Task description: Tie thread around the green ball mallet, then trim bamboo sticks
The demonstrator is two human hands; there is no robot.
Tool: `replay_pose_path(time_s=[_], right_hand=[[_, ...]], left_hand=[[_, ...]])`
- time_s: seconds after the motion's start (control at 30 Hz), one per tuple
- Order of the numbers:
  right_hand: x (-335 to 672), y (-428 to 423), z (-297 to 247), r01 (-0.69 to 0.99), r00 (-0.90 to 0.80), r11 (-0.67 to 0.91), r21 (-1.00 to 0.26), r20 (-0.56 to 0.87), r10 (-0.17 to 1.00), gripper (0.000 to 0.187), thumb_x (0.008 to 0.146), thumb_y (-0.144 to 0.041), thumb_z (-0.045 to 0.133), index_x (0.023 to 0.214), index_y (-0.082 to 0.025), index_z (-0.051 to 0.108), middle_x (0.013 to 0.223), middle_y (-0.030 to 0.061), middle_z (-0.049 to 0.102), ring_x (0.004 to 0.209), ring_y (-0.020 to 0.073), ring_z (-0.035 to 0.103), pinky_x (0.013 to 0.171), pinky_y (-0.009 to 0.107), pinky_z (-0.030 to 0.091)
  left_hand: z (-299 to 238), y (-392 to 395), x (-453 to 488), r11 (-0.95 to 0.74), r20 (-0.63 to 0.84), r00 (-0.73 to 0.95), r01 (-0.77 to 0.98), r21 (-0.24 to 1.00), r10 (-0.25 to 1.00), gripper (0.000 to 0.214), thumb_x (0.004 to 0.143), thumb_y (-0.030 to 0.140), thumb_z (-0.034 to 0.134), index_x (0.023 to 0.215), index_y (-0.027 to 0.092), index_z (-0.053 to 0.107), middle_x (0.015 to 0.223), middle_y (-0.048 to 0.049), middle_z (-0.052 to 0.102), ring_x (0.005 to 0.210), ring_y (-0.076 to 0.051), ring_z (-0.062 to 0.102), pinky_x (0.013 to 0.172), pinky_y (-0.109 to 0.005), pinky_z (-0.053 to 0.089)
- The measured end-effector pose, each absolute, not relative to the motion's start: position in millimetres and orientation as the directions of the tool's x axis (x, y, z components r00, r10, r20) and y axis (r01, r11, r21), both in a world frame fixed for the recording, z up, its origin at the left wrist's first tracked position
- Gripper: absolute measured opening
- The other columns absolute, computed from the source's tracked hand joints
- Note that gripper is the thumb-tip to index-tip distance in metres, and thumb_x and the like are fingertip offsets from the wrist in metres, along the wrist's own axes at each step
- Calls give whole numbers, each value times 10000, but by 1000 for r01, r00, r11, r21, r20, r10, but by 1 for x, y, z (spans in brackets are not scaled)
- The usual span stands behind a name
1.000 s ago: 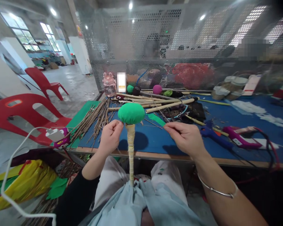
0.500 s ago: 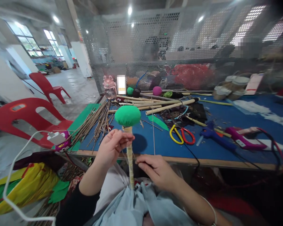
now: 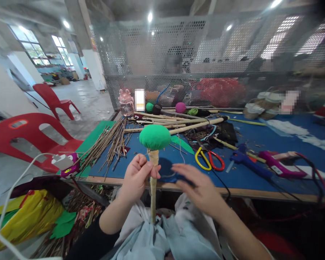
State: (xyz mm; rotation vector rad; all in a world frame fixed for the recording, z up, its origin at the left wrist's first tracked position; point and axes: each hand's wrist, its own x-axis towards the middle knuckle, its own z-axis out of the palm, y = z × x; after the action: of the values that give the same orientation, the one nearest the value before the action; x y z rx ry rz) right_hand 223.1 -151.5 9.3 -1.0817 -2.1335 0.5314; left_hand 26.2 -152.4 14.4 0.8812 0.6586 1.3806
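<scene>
A green fabric-covered cushion-like head (image 3: pixel 155 137) tops a pale wrapped stick (image 3: pixel 153 202), which stands upright with its lower end in the light blue cloth (image 3: pixel 141 245) over my lap. My left hand (image 3: pixel 138 177) is closed around the stick just under the head, thumb and fingers pinched together. To the right of the stick, my right hand (image 3: pixel 197 191) is apart from it, slightly blurred, with its fingers stretched out. A thin grey thread (image 3: pixel 181 146) hangs slack over the tabletop and curves close to my right fingertips.
The blue-topped table (image 3: pixel 162 162) holds thin twigs (image 3: pixel 111 144) at left and longer sticks (image 3: pixel 200 124) behind. Scissors (image 3: pixel 209 159), a blue glue gun (image 3: pixel 249 162) and a purple glue gun (image 3: pixel 278 162) lie at right. Red chairs (image 3: pixel 35 141) stand at left.
My right hand has moved up and right, away from the stick, and its fingers have straightened. The thread, taut before, is now slack. The green head appears slightly lower and further right.
</scene>
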Motion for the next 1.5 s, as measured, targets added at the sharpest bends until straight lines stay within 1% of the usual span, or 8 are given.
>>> replay_pose_path(time_s=[0.13, 0.37, 0.5, 0.6, 0.93, 1.07, 1.2, 1.5], right_hand=[[255, -125, -2, 665, 3, 291, -687, 393, 920, 254, 845, -353, 457, 926, -181, 625, 901, 71, 670, 810, 190, 620, 749, 315, 483], [251, -113, -4, 722, -424, 556, -411, 372, 826, 408, 735, -107, 400, 1095, -187, 577, 1141, 87, 578, 1079, 206, 515, 937, 364, 402], [283, -97, -12, 965, -48, 100, -243, 212, 976, 388, 772, -248, 468, 1119, -84, 523, 1005, 179, 592, 957, 283, 556, 816, 389, 434], [309, -77, -16, 987, 16, -10, -163, 36, 999, 378, 785, -373, 488, 1052, -111, 548, 940, 161, 612, 885, 278, 580, 745, 345, 430], [333, -61, 6, 863, 132, -203, -463, -183, 974, 549, 599, -275, 617, 1114, -133, 487, 671, 22, 599, 595, 167, 562, 501, 232, 371], [344, -117, 15, 280, -1, -378, -883, -393, 919, 606, 606, -298, 599, 1176, -220, 409, 684, -19, 550, 482, 93, 499, 408, 181, 354], [337, -161, 19, 54, -223, -567, -822, -563, 795, 476, 640, -392, 660, 1059, -243, 491, 609, -59, 429, 378, 20, 336, 305, 112, 220], [290, -106, 22, 430, -255, -623, -654, -750, 611, 596, 705, -756, 370, 869, -197, 492, 483, -81, 356, 314, 37, 281, 251, 138, 248]], left_hand=[[9, -154, 27, -35, 140, 144, -565, 824, 980, 288, 812, 214, 555, 699, 203, 291, 471, 94, 556, 481, -70, 563, 977, -429, 347], [4, -154, 27, -36, 194, 165, -667, 744, 967, 272, 819, 198, 541, 708, 200, 293, 469, 101, 547, 475, -68, 558, 1003, -476, 296], [4, -153, 25, -31, 177, 149, -675, 737, 973, 284, 814, 180, 541, 689, 197, 287, 458, 101, 536, 463, -63, 536, 984, -477, 326], [2, -152, 24, -19, 169, 154, -681, 732, 974, 272, 821, 161, 523, 691, 199, 287, 464, 100, 528, 467, -59, 524, 986, -471, 325], [-3, -153, 19, -8, 162, 156, -695, 719, 974, 227, 824, 155, 505, 710, 206, 315, 479, 96, 509, 486, -66, 511, 983, -461, 336], [-2, -151, 19, 0, 140, 147, -691, 722, 979, 248, 803, 158, 530, 691, 204, 314, 464, 93, 496, 474, -71, 500, 953, -462, 373], [3, -152, 22, 2, 104, 109, -700, 714, 989, 268, 775, 157, 560, 682, 204, 313, 446, 95, 481, 450, -72, 476, 925, -469, 402], [2, -152, 22, 21, 91, 119, -708, 706, 989, 260, 788, 146, 541, 678, 200, 311, 445, 91, 490, 455, -72, 480, 926, -467, 398]])
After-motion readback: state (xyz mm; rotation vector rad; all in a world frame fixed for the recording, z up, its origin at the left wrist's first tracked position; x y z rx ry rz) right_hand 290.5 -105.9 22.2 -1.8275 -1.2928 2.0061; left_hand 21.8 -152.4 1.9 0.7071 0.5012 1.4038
